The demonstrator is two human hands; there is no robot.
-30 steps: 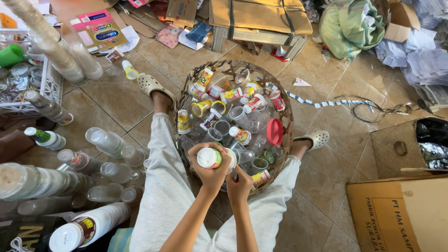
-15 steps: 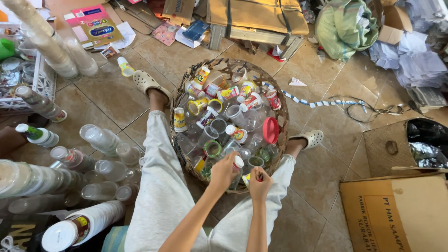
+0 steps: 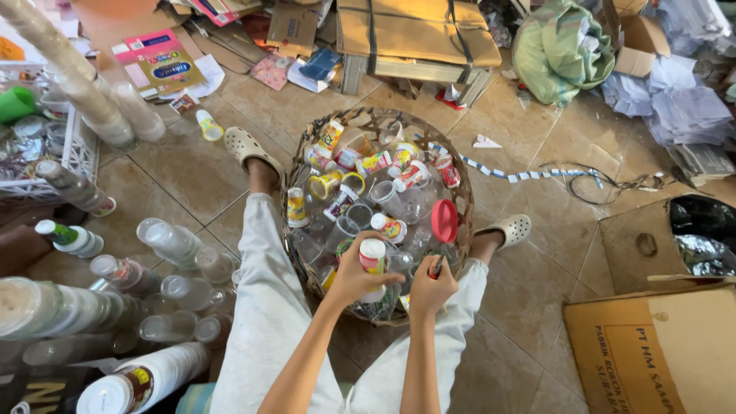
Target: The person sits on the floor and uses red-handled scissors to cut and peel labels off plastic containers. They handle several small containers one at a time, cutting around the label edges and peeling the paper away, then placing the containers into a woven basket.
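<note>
The person sits on the tiled floor [image 3: 529, 307] with legs either side of a round woven basket [image 3: 464, 201]. The basket is full of clear plastic cups, many with yellow and red printed bands, plus one red lid [image 3: 444, 221].

Left hand [image 3: 354, 277]: fingers curled around a plastic cup [image 3: 372, 257] with a white sealed top and a yellow and red band. The cup stands roughly upright, held just above the near part of the basket, over the other cups.

Right hand [image 3: 429, 290]: fingers pressed together in a loose fist, pinching a small dark, slim object [image 3: 439, 265] between thumb and forefinger. What the object is cannot be told. The right hand sits just beside the held cup, over the near rim of the basket.

Surroundings: long nested stacks of cups [image 3: 54, 307] lie on the floor to the person's left. A white plastic crate [image 3: 77, 153] stands beyond them. A brown cardboard box [image 3: 659, 353] sits to the right, near a black bag [image 3: 701, 230]. Flattened cardboard [image 3: 418, 31] and a green sack [image 3: 563, 50] lie beyond the basket. Both feet wear pale perforated clogs [image 3: 247, 147].
</note>
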